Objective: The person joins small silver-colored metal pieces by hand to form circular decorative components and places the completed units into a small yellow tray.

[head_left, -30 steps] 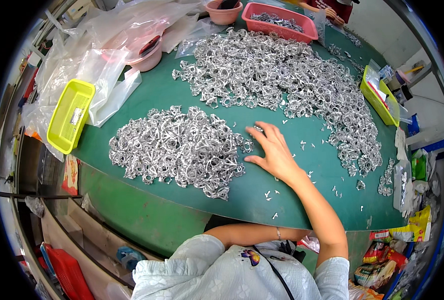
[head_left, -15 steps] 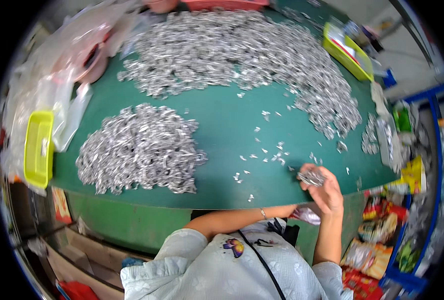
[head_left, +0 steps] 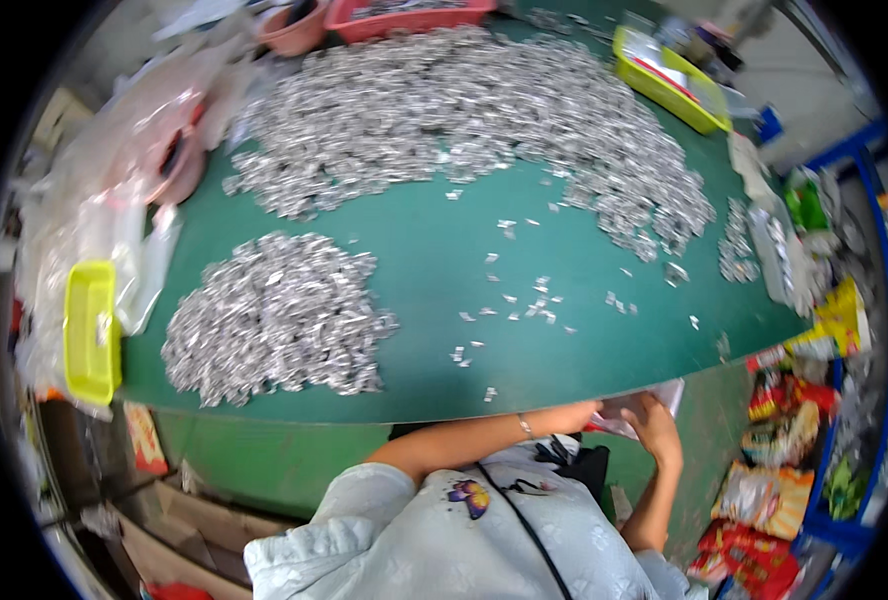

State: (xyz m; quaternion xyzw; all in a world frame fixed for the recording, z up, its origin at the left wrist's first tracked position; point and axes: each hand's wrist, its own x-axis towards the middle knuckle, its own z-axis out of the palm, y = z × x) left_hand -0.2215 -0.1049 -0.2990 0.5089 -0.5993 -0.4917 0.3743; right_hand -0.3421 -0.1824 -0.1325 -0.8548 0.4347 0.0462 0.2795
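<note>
Green covering spreads over the round worktop (head_left: 434,250), and both hands are below its near edge, down in front of the person's body. The right hand (head_left: 654,425) has its fingers curled onto a pale, thin bag or sheet (head_left: 654,400) that sticks up just under the worktop's rim; the grip looks closed on it, though what is inside cannot be made out. The left hand (head_left: 574,415) reaches across from the left forearm and meets the same pale bag from the other side — its fingers are mostly hidden, so whether it pinches the bag or only touches it cannot be told. On the worktop, well apart from the hands, a compact heap of small silvery metal pieces (head_left: 274,320) lies at the left, and a far larger sweep of the same pieces (head_left: 464,110) arcs across the back and down the right side. Between the two, a loose scatter of single pieces (head_left: 524,300) lies on bare green. A yellow tray (head_left: 92,330) sits at the left edge among clear plastic bags (head_left: 114,200), a second yellow tray (head_left: 669,80) at the far right, and a red basket (head_left: 404,15) at the back. Colourful packets (head_left: 784,490) crowd the floor at the right.
</note>
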